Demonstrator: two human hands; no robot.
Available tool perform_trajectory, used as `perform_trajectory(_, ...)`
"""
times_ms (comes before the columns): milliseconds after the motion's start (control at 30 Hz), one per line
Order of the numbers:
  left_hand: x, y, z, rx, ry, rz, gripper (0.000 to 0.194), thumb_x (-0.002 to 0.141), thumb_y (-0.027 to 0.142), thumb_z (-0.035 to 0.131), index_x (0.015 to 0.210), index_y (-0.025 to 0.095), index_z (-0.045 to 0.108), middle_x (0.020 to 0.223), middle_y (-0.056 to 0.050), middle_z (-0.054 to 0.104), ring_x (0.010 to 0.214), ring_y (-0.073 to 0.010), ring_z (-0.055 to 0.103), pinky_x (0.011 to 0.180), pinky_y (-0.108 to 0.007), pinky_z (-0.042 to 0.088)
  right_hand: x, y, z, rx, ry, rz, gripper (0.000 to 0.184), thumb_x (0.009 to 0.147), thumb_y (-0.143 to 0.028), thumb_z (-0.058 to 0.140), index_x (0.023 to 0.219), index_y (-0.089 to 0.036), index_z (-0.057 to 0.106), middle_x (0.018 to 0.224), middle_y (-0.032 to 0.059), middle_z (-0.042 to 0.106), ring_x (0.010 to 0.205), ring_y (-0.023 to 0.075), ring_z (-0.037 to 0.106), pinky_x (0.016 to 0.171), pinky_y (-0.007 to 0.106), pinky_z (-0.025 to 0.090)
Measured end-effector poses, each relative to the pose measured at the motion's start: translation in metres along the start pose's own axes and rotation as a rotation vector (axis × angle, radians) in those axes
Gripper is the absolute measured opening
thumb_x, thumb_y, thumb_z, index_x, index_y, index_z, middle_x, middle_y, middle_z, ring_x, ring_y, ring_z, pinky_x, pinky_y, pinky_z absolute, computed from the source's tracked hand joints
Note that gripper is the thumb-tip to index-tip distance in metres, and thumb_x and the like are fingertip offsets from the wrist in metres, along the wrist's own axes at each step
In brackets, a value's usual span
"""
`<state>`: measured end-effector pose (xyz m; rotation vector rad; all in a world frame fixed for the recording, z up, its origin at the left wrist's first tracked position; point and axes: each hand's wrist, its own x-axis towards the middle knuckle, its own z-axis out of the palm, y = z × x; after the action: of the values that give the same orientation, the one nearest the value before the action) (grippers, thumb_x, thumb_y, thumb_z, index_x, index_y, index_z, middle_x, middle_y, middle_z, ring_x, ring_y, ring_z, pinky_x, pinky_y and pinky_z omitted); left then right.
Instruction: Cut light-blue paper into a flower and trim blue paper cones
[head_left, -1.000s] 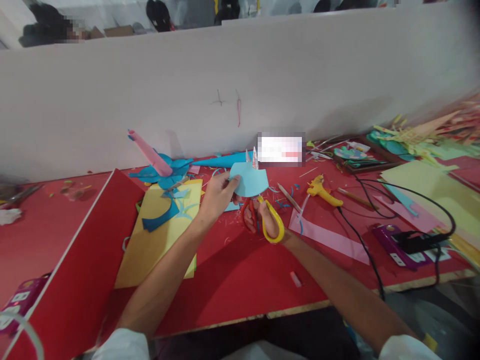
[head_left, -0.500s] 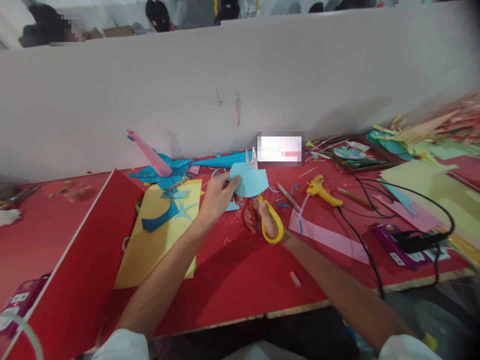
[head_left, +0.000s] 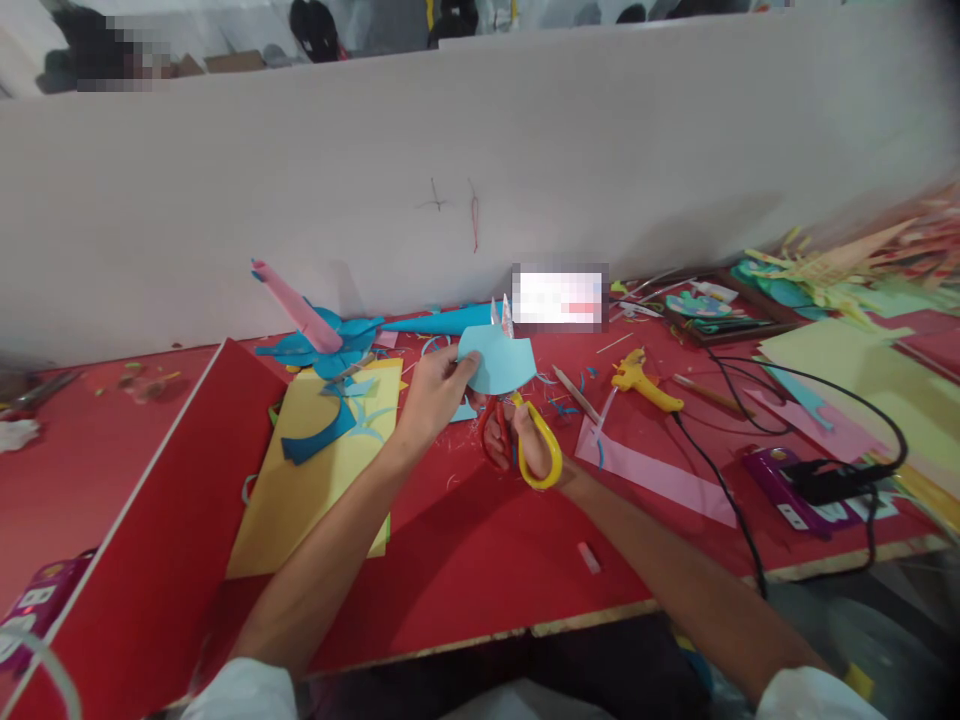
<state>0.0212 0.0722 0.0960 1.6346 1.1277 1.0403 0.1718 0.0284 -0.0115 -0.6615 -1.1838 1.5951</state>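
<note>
My left hand (head_left: 433,392) pinches the left edge of a light blue paper piece (head_left: 498,362) held above the red table (head_left: 465,540). My right hand (head_left: 525,440) grips red and yellow scissors (head_left: 534,448), fingers through the handle loops. The blades run up behind the paper and their tips poke out above its top edge. Both hands hover at the table's centre, just in front of the white partition (head_left: 480,180).
A yellow sheet (head_left: 307,490) with blue cut-outs lies to the left, a blue and pink paper figure (head_left: 315,335) behind it. A yellow glue gun (head_left: 645,382), pink strip (head_left: 652,475), black cables and purple power strip (head_left: 802,495) lie on the right. A red board (head_left: 142,560) leans at left.
The scissor blades have drawn slightly closer together on the paper; hands and paper have hardly shifted.
</note>
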Motion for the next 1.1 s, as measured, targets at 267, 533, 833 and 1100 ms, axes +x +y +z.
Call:
perform_trajectory(267, 0.000, -0.002, 0.001, -0.002, -0.001, 0.002, 0.037, 0.097, 0.044, 0.056, 0.068, 0.020, 0.058, 0.054, -0.002, 0.065, 0.049, -0.0131, 0.059, 0.053, -0.027, 0.044, -0.001, 0.003, 0.003, -0.026, 0.013, 0.001, 0.076, 0.085, -0.099, 0.043, 0.074, -0.024, 0.050, 0.057, -0.0057, 0.047, 0.040, 0.0094, 0.044, 0.041, 0.026, 0.033)
perform_trajectory(533, 0.000, -0.001, -0.002, -0.009, 0.000, 0.018, 0.036, 0.098, 0.044, 0.056, 0.071, 0.019, 0.058, 0.056, -0.001, 0.064, 0.050, -0.0130, 0.060, 0.052, -0.026, 0.043, 0.001, 0.002, 0.005, 0.058, 0.107, 0.073, 0.076, 0.072, -0.101, 0.059, 0.069, -0.026, 0.044, 0.052, -0.0088, 0.040, 0.034, 0.0066, 0.031, 0.035, 0.025, 0.026)
perform_trajectory(833, -0.004, 0.018, -0.024, 0.014, -0.085, 0.179, 0.048, 0.098, 0.059, 0.063, 0.073, 0.020, 0.053, 0.057, 0.003, 0.054, 0.050, -0.0111, 0.054, 0.050, -0.025, 0.042, -0.001, -0.003, -0.002, -0.593, 0.177, -0.010, 0.074, 0.090, -0.092, 0.041, 0.059, -0.025, 0.046, 0.046, -0.0026, 0.043, 0.041, 0.0137, 0.044, 0.045, 0.028, 0.032)
perform_trajectory(1100, -0.022, 0.054, -0.045, 0.239, -0.284, 0.216, 0.045, 0.101, 0.056, 0.060, 0.073, 0.020, 0.054, 0.059, 0.002, 0.054, 0.053, -0.0116, 0.053, 0.050, -0.025, 0.038, -0.008, 0.008, 0.004, -1.303, 0.138, 0.028, 0.042, 0.089, -0.062, 0.073, 0.104, -0.023, 0.075, 0.091, 0.0110, 0.079, 0.092, 0.0295, 0.072, 0.078, 0.033, 0.050)
